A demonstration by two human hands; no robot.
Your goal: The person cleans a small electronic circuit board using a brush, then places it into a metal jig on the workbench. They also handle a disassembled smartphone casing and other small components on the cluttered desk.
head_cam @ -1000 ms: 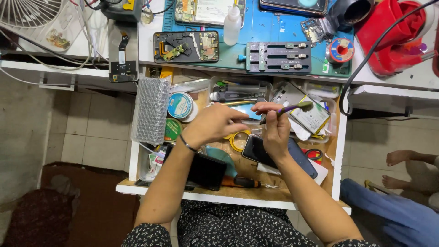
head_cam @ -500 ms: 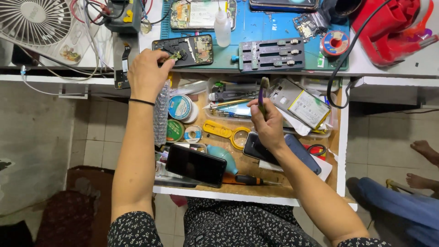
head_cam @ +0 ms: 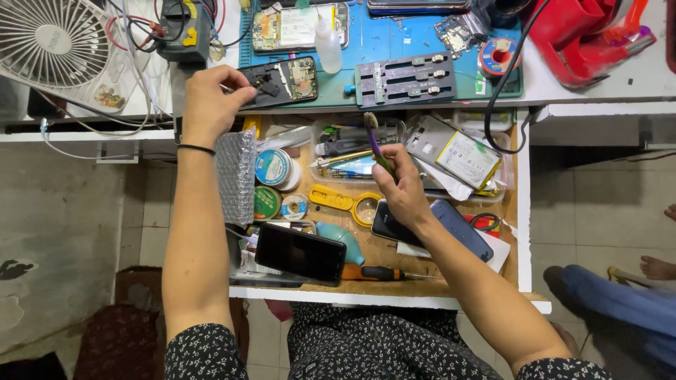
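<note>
Left hand [head_cam: 211, 98] pinches the near corner of the opened phone [head_cam: 282, 79] at the bench [head_cam: 598, 91] edge. Right hand [head_cam: 401, 190], above the open drawer [head_cam: 522, 211], grips a brush [head_cam: 374, 144], bristles up. Judged step: positioning for cleaning; next, brush must reach the phone.

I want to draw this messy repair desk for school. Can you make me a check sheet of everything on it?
Surface: white desk with a blue mat; an open wooden drawer below.
Job's things: opened phone on the mat edge; purple brush.
Clutter: tape rolls, bubble wrap, yellow magnifier, black phone, screwdriver.
Grippers: left hand touches the opened phone; right hand holds the purple brush.
Cables: black cable across the desk; tangled wires by the white fan.
Surroundings: tiled floor; another person's feet at right.
</note>
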